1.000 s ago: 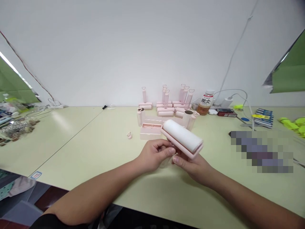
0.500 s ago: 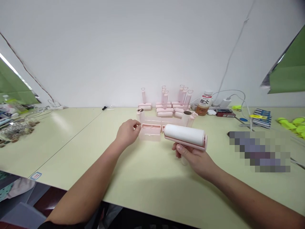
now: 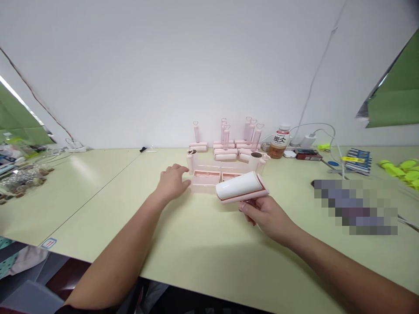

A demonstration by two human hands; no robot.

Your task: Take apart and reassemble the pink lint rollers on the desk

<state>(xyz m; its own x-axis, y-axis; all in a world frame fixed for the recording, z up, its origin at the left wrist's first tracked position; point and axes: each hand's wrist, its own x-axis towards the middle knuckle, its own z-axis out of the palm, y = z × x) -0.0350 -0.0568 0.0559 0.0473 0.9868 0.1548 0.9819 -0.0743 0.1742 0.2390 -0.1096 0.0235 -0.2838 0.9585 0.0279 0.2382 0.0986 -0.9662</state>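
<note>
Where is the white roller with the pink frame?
In the head camera's view, the white roller is just right of centre, held up in the person's right hand, in front of the two pink trays.

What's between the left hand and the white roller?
In the head view, an open pink tray shows between the left hand and the white roller.

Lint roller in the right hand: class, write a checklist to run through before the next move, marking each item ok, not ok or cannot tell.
1. Right hand gripping the lint roller: ok.
2. White roll lying in its pink frame: ok.
3. Joint beneath the frame secure: cannot tell; the hand covers it.
4. Left hand empty: cannot tell; its palm faces down.
5. Pink upright piece beside the left hand standing: ok.
6. Roller set down on the table: not ok; it is held up.
</note>
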